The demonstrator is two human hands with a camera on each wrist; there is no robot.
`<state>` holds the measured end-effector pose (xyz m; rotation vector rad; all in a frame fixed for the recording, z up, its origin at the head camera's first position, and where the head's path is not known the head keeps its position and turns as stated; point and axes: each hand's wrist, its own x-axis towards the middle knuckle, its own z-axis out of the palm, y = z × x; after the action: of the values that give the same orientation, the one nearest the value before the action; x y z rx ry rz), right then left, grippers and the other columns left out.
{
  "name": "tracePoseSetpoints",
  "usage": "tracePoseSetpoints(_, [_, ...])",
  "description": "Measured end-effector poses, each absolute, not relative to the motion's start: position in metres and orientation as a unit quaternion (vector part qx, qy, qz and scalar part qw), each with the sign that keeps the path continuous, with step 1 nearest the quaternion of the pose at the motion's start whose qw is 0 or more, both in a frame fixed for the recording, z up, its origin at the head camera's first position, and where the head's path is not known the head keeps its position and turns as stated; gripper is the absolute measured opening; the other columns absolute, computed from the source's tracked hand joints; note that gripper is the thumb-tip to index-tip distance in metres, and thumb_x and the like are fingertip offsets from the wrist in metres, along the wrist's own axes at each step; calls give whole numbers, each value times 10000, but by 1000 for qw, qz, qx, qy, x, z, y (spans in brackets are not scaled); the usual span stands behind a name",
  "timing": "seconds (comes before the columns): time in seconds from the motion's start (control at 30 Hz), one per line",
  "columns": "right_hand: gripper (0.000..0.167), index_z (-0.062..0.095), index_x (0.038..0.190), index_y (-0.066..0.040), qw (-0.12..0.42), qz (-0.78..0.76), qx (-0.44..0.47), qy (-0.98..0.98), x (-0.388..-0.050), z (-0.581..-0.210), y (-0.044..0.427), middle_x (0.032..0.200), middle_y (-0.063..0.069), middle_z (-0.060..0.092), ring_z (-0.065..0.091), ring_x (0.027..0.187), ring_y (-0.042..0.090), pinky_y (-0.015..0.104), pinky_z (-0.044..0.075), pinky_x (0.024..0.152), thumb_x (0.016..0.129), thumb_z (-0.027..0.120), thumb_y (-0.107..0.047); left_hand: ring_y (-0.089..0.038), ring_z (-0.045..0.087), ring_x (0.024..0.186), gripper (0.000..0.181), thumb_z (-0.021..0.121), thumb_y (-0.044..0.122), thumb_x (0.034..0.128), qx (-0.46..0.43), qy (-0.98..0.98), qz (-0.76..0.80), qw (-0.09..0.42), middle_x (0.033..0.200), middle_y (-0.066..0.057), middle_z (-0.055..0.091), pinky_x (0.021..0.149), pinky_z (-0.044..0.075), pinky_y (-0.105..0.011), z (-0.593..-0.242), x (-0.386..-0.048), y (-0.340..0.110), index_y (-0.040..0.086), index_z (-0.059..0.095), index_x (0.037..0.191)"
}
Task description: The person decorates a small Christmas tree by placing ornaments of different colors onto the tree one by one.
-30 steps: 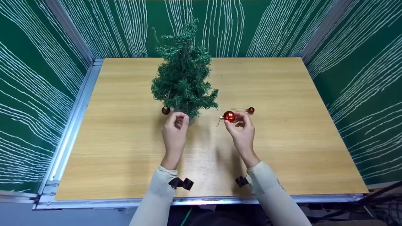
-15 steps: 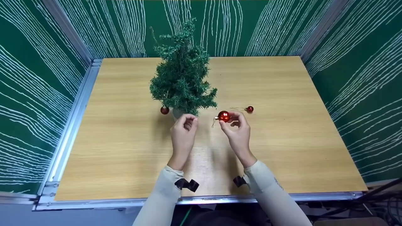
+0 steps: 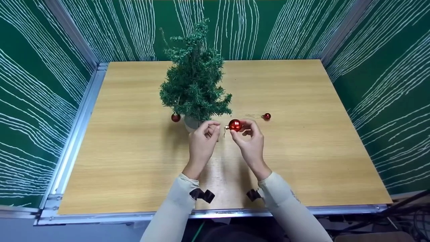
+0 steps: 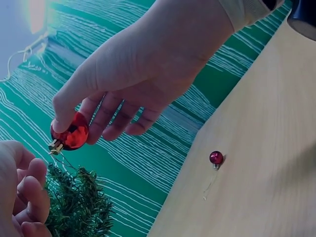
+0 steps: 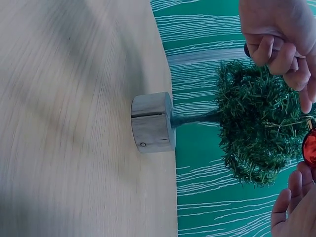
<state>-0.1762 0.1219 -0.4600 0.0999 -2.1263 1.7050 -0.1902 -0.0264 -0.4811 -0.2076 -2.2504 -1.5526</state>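
My right hand (image 3: 251, 144) pinches a shiny red bauble (image 3: 234, 125) between thumb and fingers, its gold cap and wire loop pointing left. In the left wrist view the loop hangs from the cap of this bauble (image 4: 74, 132). My left hand (image 3: 202, 143) is just left of the cap, fingers bent, with nothing visible in them. In the right wrist view its fingertips are close to the gold loop. Behind the left hand stands a small artificial Christmas tree (image 3: 195, 77) with a pale round base (image 5: 152, 122). A dark red bauble (image 3: 175, 117) hangs low at the tree's left side.
A smaller red bauble (image 3: 266, 116) with a thin wire loop lies on the wooden table (image 3: 319, 151), right of the right hand. Green walls (image 3: 242, 30) with white lines enclose the back and sides. A metal frame (image 3: 67, 141) runs along the table's left edge.
My left hand has moved right, away from the hanging bauble and toward the held one. My right hand has shifted slightly left with its bauble, so the hands are closer together.
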Motion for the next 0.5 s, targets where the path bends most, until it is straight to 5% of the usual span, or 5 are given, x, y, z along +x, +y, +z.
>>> tracePoseSetpoints(0.5, [354, 621, 1106, 81, 204, 616, 38, -760, -177, -461, 119, 987, 178, 664, 561, 851, 99, 350, 471, 757, 790, 765, 11, -49, 525, 541, 169, 682, 174, 917, -78, -829, -532, 152, 672, 29, 672, 527, 433, -204, -487, -192, -24, 136, 731, 1074])
